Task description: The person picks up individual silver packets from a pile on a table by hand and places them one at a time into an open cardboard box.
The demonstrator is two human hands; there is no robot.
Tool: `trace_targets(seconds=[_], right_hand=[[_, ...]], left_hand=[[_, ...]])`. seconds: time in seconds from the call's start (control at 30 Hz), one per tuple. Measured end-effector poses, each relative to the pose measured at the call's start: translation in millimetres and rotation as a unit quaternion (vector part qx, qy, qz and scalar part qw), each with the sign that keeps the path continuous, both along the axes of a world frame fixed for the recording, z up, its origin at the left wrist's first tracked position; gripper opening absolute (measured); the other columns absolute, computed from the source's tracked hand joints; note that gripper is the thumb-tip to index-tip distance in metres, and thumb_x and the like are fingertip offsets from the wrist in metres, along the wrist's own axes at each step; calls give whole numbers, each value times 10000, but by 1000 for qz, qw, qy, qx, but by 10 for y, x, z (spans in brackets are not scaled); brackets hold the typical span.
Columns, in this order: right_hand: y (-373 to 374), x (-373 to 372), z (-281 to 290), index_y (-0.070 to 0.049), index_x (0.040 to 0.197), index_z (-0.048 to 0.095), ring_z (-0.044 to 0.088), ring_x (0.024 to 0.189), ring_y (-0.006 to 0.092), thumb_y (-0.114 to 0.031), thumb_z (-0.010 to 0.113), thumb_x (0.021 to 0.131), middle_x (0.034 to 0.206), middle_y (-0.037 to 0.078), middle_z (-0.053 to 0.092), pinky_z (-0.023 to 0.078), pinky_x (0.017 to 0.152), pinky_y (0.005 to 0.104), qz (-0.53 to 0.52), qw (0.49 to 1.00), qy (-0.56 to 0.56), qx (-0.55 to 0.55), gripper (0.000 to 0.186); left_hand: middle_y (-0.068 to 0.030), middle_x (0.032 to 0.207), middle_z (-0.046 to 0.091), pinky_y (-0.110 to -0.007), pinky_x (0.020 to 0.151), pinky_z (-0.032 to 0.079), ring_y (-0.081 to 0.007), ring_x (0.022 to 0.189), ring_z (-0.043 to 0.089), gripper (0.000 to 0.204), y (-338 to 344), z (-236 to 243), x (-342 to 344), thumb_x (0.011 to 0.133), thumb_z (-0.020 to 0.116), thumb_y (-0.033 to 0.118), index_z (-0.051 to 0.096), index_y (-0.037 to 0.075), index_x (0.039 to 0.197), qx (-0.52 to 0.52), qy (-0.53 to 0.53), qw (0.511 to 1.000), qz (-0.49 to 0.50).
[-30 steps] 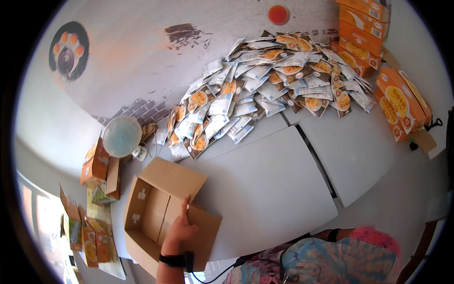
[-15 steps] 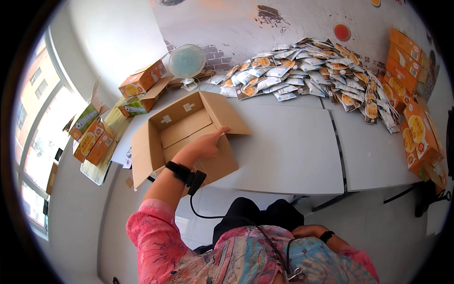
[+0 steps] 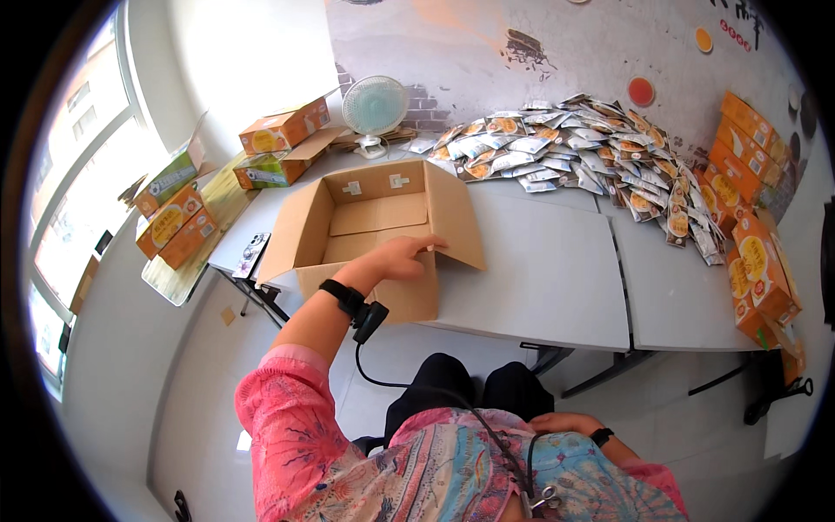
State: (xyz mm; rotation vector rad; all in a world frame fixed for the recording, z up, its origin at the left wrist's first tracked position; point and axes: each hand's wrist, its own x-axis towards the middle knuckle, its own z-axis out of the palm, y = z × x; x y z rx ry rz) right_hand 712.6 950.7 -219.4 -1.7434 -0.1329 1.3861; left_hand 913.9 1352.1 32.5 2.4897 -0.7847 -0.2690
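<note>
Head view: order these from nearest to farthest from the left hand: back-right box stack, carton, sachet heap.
1. Carton: right under the left hand.
2. Sachet heap: rear of table, to the right.
3. Box stack: back right, beyond the heap.

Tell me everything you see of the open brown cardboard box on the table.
The open, rectangular brown cardboard box sits upright toward the left end of the pale grey table. Its left, right and near flaps spread outward. Two small whitish patches mark the far inner wall; no contents show in the visible interior. The person's bare left grip lies over the near right corner, apparently touching it.
</note>
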Motion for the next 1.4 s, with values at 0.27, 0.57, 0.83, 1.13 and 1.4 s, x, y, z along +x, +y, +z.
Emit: trace_targets(seconds=[0.27,0.57,0.83,1.13,1.4], right_hand=[[-230,198,1310,-30,1343,360,474,1177,204,-334,460,942,1277,134,489,388,964,318,-7,992,-72,100,513],[-163,855,2363,-4,1288,412,537,1092,189,-259,427,961,1182,123,555,425,917,315,-113,951,-174,230,415],[-180,1951,2680,-17,1230,472,583,1008,182,-319,437,952,1108,118,592,461,847,301,-167,943,-218,190,413],[143,3849,2776,-43,1056,557,602,920,174,-345,548,882,1028,99,614,482,766,296,-280,900,-331,52,349],[148,5216,2116,5,995,566,630,793,191,-334,555,871,947,133,632,502,623,294,-397,854,-336,1,361]], left_hand=[[-147,978,621,-425,901,409,-351,929,541,549,310,-68,116,604,435,3,545,90,1135,-17,-138,989,-41],[-112,903,636,-431,928,381,-295,933,551,384,732,-186,250,676,463,-57,627,90,990,28,-260,962,83],[-164,1155,513,-434,989,344,-390,1188,391,413,-131,238,187,653,485,-72,619,60,1021,-65,-335,938,68],[-80,1068,586,-356,933,379,-193,1077,514,270,-1196,-551,1157,881,445,67,524,47,1138,-591,157,752,244],[-58,836,587,-289,792,465,-144,822,572,206,-1101,-1285,1438,893,440,72,494,23,1087,-681,146,677,237]])
